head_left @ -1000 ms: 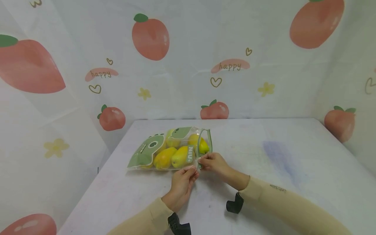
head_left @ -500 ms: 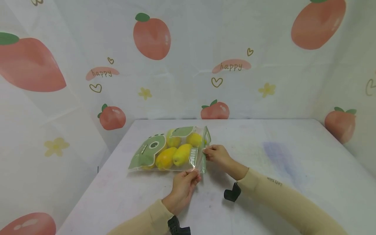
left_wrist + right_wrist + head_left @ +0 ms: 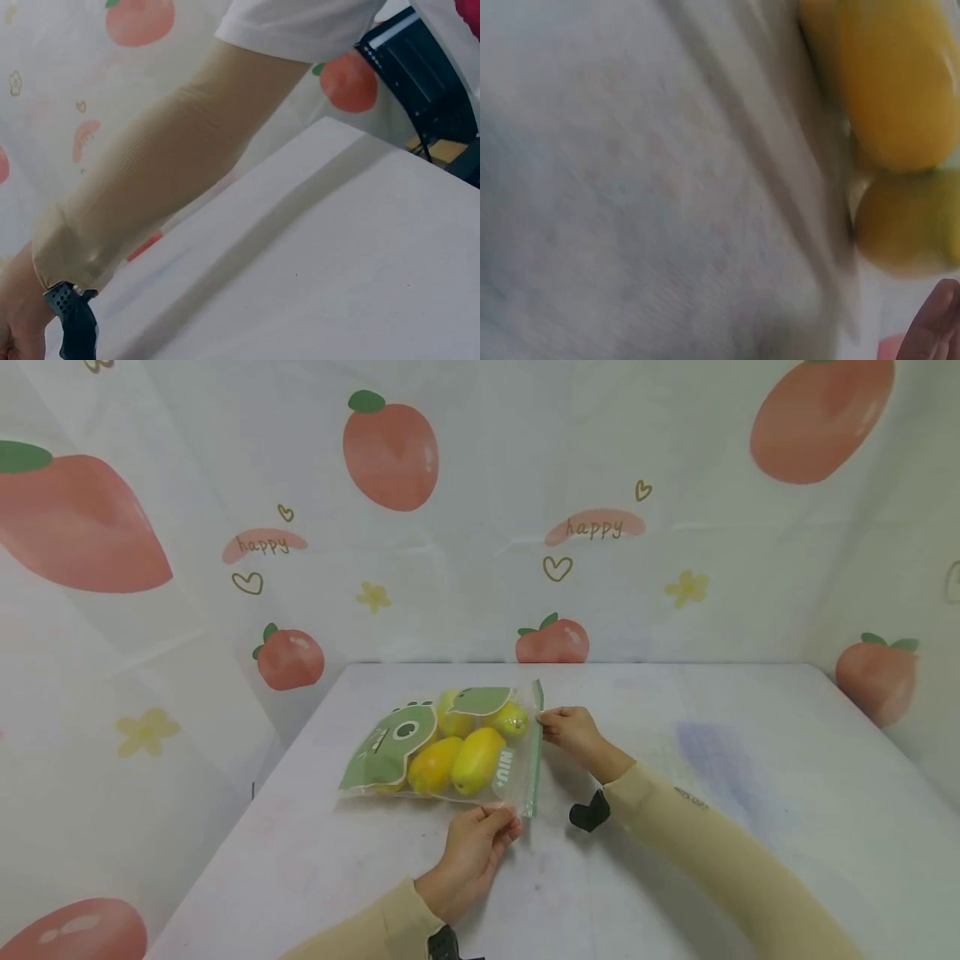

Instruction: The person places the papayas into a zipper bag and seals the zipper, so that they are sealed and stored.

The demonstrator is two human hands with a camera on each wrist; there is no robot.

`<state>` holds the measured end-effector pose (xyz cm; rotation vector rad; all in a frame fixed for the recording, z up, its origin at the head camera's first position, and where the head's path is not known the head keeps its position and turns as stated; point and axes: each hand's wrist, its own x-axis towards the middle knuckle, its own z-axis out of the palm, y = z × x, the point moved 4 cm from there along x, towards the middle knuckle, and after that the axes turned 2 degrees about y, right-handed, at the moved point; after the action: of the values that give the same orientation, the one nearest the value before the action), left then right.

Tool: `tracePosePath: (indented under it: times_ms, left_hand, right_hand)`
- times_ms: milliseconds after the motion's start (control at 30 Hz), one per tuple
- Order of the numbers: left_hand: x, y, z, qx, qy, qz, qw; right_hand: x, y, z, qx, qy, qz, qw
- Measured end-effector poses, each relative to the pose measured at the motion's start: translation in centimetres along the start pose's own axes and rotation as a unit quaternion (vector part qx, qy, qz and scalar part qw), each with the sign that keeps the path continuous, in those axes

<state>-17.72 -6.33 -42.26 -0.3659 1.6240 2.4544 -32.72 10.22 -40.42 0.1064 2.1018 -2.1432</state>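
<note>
A clear zip bag [image 3: 386,760] with a green cartoon face lies on the table, its mouth toward the right. Several yellow fruits [image 3: 477,762] show through the plastic; their kind is uncertain. My left hand [image 3: 471,856] pinches the bag's near corner, just left of the green zip strip [image 3: 535,768]. Farther up that strip, my right hand [image 3: 581,737] pinches it between thumb and fingers. The strip runs nearly straight between both hands. In the right wrist view, blurred yellow fruits [image 3: 900,82] fill the right side, with fingers [image 3: 934,322] in the lower corner.
A white table [image 3: 675,877] with a bluish smudge extends to the right. Fruit-printed cloth [image 3: 465,577] hangs behind it and at both sides. A black wrist camera [image 3: 590,812] sits by the right cuff. Dark equipment [image 3: 427,82] stands past the table edge in the left wrist view.
My right hand has moved up and away along the bag's mouth. The strip, earlier bent and gaping, now looks straight. The bag and my left hand have shifted slightly right.
</note>
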Motion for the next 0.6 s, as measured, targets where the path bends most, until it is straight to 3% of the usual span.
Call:
tracePosePath:
  times_ms: [167, 600]
  left_hand:
    - [-0.3, 0.0, -0.1, 0.015, -0.004, -0.014, 0.9998]
    - [-0.9, -0.6, 0.0, 0.030, -0.039, -0.023, 0.9985]
  right_hand:
    - [1.0, -0.5, -0.5, -0.004, 0.012, -0.012, 0.9998]
    - [3.0, -0.6, -2.4, -0.026, 0.059, 0.002, 0.9979]
